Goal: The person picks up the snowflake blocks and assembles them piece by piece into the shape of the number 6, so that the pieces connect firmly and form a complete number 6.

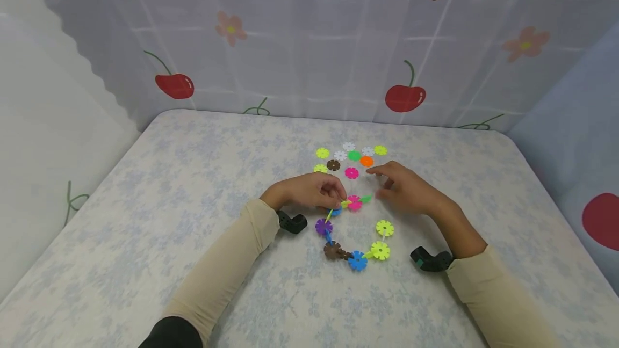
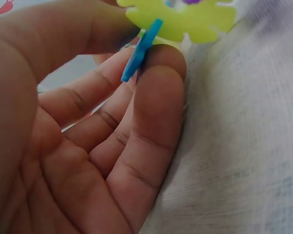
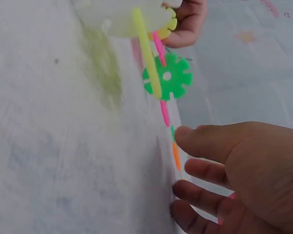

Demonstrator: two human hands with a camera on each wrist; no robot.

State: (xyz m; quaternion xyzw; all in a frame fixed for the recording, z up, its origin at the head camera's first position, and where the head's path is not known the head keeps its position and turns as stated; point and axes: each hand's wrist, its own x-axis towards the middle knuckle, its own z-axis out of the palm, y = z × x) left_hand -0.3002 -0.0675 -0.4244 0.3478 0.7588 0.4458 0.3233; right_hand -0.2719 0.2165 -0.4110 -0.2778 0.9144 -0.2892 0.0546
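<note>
Notched plastic discs are linked into a curved chain, open at the right side, on the table. My left hand (image 1: 311, 189) holds the far part of it, pinching around a blue disc (image 2: 141, 51) that shows edge-on in the left wrist view, next to a yellow-green disc (image 2: 185, 22). Beyond those fingers, a pink disc (image 1: 354, 203) and a green disc (image 3: 178, 75) form the chain's far end. My right hand (image 1: 408, 189) hovers to the right of this end with fingers spread and nothing held. Its index finger points toward a loose pink disc (image 1: 351, 173).
Loose discs lie behind the hands, among them an orange disc (image 1: 366, 161), a brown disc (image 1: 333, 165) and several white and yellow-green ones. The chain's near side has a blue disc (image 1: 358, 261) and a purple disc (image 1: 323, 227). A patterned curtain (image 1: 309, 42) hangs behind the table.
</note>
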